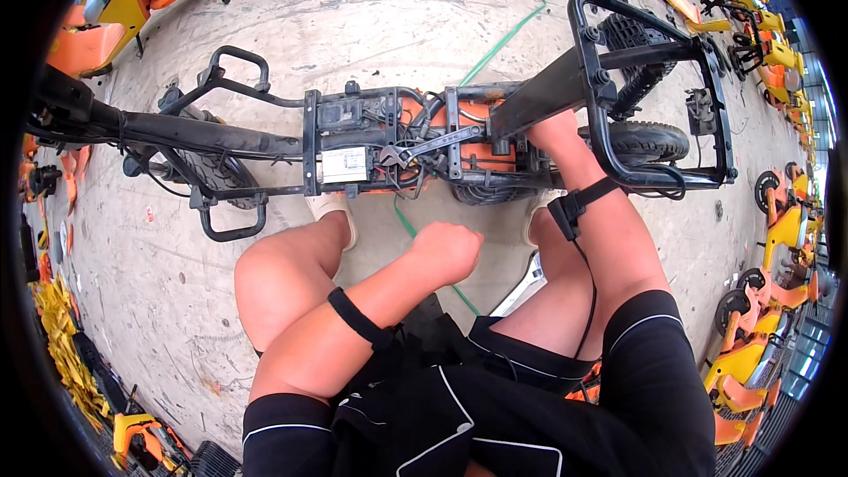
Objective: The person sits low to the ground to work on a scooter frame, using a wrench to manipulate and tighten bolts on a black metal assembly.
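Right now the wrench lies on top of the stripped scooter frame, over the orange middle section among the wires. Its long axis runs from about 8 o'clock to 2 o'clock: the open jaw end points toward 8 o'clock, by the white label plate, and the handle runs up toward 2 o'clock, ending near the frame's sloping black bar.

Neither hand is on it. The left hand is curled into a closed fist with nothing visible inside it, held over the floor between the knees; the wrench lies from it at about 12 o'clock, near but apart. The right hand reaches in under the rear rack and rests against the frame; its fingers are hidden behind the metal, so I cannot tell whether they are open or gripping something. From that hand the wrench lies at about 9 o'clock, with the handle end just beside it, so the right hand looks the nearer of the two.

Other orange scooters stand around the edges of the concrete floor, and a green cable trails across it.
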The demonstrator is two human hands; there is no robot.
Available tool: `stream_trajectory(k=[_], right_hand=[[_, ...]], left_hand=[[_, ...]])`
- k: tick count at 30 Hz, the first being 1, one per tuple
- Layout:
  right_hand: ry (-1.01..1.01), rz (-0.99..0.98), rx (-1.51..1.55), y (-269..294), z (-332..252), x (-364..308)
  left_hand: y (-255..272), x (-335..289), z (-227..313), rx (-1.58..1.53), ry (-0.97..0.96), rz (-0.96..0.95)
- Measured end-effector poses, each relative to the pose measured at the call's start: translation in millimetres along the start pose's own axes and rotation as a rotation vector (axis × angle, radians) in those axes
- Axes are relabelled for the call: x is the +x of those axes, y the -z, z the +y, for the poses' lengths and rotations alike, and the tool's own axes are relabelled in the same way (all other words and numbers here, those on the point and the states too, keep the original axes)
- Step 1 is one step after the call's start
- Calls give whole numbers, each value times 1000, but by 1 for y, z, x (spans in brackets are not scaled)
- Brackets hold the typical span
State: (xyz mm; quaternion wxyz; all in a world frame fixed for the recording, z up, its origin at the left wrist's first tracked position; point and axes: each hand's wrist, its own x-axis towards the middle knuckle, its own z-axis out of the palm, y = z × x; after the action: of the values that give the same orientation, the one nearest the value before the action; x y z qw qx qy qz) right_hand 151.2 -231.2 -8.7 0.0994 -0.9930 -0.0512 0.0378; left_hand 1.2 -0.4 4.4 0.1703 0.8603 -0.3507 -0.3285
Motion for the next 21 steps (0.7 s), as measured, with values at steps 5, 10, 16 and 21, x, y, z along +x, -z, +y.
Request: stream_trajectory(k=[5,10,16,21], right_hand=[[35,-6,-24,-3,0,2],[59,30,-55,-9,6,3],[63,-48,-95,-3,3,2],[19,-60,-111,9,-7,-1]], left_hand=[[-10,0,-8,-22,-6,45],[-11,1,-8,-21,-6,43],[-8,0,-6,-24,-1,40],[-12,1,-7,-12,2,39]])
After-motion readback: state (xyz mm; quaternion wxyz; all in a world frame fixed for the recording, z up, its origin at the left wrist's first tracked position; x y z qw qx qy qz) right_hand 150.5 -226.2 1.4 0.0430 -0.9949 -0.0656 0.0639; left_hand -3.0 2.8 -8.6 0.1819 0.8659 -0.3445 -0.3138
